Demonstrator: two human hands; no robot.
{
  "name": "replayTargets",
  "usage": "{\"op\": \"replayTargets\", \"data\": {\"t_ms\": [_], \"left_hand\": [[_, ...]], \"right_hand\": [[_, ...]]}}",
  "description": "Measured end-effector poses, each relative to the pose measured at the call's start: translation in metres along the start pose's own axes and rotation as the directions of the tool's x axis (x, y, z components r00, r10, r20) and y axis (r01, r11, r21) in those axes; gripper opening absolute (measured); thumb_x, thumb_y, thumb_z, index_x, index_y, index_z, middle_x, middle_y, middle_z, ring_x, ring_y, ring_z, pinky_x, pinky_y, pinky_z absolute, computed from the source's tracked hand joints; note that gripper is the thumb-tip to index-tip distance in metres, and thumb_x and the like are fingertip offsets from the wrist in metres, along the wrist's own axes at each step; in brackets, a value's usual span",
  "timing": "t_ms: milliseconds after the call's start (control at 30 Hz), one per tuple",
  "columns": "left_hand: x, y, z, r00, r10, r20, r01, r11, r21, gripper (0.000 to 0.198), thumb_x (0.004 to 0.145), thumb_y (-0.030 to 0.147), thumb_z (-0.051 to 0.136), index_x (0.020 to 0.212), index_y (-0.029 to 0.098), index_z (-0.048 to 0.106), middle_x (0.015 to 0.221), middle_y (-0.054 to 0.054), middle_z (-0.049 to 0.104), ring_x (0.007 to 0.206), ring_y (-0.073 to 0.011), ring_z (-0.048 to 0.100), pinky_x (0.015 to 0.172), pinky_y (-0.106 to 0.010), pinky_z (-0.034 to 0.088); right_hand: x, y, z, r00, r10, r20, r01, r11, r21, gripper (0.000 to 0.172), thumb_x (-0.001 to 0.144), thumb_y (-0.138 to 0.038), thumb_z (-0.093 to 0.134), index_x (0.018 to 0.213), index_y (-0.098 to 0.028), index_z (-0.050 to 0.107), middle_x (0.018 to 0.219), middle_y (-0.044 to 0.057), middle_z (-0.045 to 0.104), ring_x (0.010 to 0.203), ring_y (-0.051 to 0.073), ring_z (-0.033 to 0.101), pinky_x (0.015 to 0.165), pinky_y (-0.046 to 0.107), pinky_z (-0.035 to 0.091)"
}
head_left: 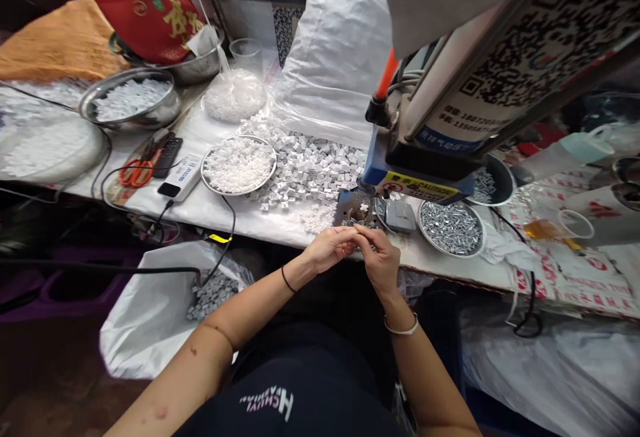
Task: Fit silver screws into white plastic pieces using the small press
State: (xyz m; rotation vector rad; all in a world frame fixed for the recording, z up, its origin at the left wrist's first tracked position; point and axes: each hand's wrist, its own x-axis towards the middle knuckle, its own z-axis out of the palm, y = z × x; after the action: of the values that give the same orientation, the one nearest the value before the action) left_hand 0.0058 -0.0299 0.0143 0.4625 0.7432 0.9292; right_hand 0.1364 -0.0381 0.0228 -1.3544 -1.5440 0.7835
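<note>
My left hand [327,250] and my right hand [381,258] meet at the table's front edge, fingertips together. They seem to pinch a small piece between them, mostly hidden by my fingers. Just beyond them lies a scuffed metal plate [353,209] under the blue base of a bench press machine [417,170]. To the left spreads a pile of small square grey-white pieces [305,163], beside a round tray of white beads [239,165]. A round tray of silver screws [451,227] sits to the right of my right hand.
Orange-handled scissors [137,171], a white power bank [181,178] and black cables lie on the white-covered table [200,207]. A steel bowl of white pieces [130,98] stands behind them. An open white sack [165,310] holding square pieces sits below the table's edge.
</note>
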Motion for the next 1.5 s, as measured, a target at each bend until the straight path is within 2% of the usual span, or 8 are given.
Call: {"op": "replayTargets", "data": {"t_ms": [100,233,400,533,667,733,1200,1500], "left_hand": [[0.004,0.014,-0.021,0.964,0.260,-0.049,-0.214,0.876,0.433,0.024,0.078,0.035,0.063,0.084,0.013,0.069,0.079,-0.006,0.064,0.072,-0.0132,0.057,0.066,-0.025,0.043],[0.024,0.034,-0.064,0.706,0.704,-0.075,-0.147,0.250,0.957,0.014,0.078,0.027,0.064,0.085,0.016,0.069,0.087,-0.008,0.063,0.082,-0.0191,0.057,0.075,-0.031,0.044],[0.043,0.042,-0.094,0.741,0.671,-0.033,0.042,0.003,0.999,0.008,0.079,0.022,0.062,0.078,0.016,0.067,0.082,-0.008,0.061,0.076,-0.0192,0.059,0.072,-0.031,0.045],[0.034,0.043,-0.083,0.716,0.697,-0.047,-0.185,0.254,0.949,0.013,0.081,0.024,0.059,0.090,0.016,0.065,0.092,-0.008,0.064,0.089,-0.0186,0.060,0.081,-0.032,0.046],[0.014,0.034,-0.054,0.911,0.390,-0.131,-0.309,0.859,0.409,0.027,0.075,0.031,0.067,0.095,0.014,0.066,0.087,-0.005,0.067,0.086,-0.0168,0.064,0.081,-0.031,0.048],[0.005,0.025,-0.039,0.960,0.252,-0.119,-0.232,0.960,0.156,0.031,0.069,0.030,0.073,0.095,0.013,0.068,0.082,-0.005,0.067,0.082,-0.0149,0.064,0.080,-0.028,0.047],[-0.004,0.006,0.001,0.987,0.157,0.018,-0.155,0.983,-0.100,0.038,0.073,0.021,0.072,0.109,0.021,0.061,0.101,-0.002,0.063,0.079,-0.0063,0.056,0.069,-0.017,0.042],[-0.003,0.009,-0.010,0.994,-0.019,0.103,0.031,0.993,-0.115,0.058,0.067,0.021,0.076,0.120,0.020,0.054,0.085,-0.002,0.065,0.069,-0.0094,0.060,0.069,-0.024,0.046]], "right_hand": [[0.000,0.002,-0.001,0.998,0.008,-0.067,-0.008,1.000,0.002,0.018,0.082,-0.035,0.058,0.089,-0.026,0.072,0.090,0.003,0.071,0.086,0.019,0.065,0.082,0.032,0.049],[-0.002,0.005,0.000,0.982,0.163,-0.096,-0.152,0.982,0.111,0.020,0.079,-0.038,0.061,0.089,-0.024,0.071,0.089,0.003,0.072,0.082,0.020,0.066,0.079,0.032,0.051],[-0.007,0.007,0.001,0.952,0.304,-0.033,-0.285,0.922,0.261,0.024,0.075,-0.038,0.067,0.093,-0.023,0.068,0.091,0.003,0.072,0.084,0.019,0.068,0.082,0.032,0.053],[-0.008,0.006,-0.005,0.943,0.332,-0.037,-0.304,0.898,0.318,0.022,0.074,-0.036,0.069,0.090,-0.022,0.065,0.083,0.002,0.072,0.074,0.016,0.068,0.075,0.030,0.054],[-0.001,-0.002,-0.005,0.974,0.217,-0.062,-0.190,0.935,0.298,0.016,0.076,-0.035,0.068,0.084,-0.021,0.067,0.083,0.002,0.072,0.073,0.015,0.066,0.072,0.028,0.054],[0.005,-0.005,-0.002,0.988,0.136,-0.076,-0.111,0.957,0.267,0.014,0.078,-0.034,0.065,0.085,-0.021,0.068,0.086,0.002,0.072,0.080,0.016,0.067,0.076,0.029,0.053],[0.018,-0.003,-0.010,0.979,-0.192,0.067,0.197,0.976,-0.088,0.012,0.087,-0.029,0.055,0.086,-0.025,0.067,0.093,0.002,0.071,0.089,0.017,0.065,0.080,0.032,0.052],[0.012,0.018,-0.021,0.836,-0.501,0.225,0.523,0.851,-0.045,0.025,0.080,-0.021,0.064,0.104,-0.028,0.068,0.107,0.004,0.070,0.094,0.019,0.064,0.082,0.037,0.055]]}}
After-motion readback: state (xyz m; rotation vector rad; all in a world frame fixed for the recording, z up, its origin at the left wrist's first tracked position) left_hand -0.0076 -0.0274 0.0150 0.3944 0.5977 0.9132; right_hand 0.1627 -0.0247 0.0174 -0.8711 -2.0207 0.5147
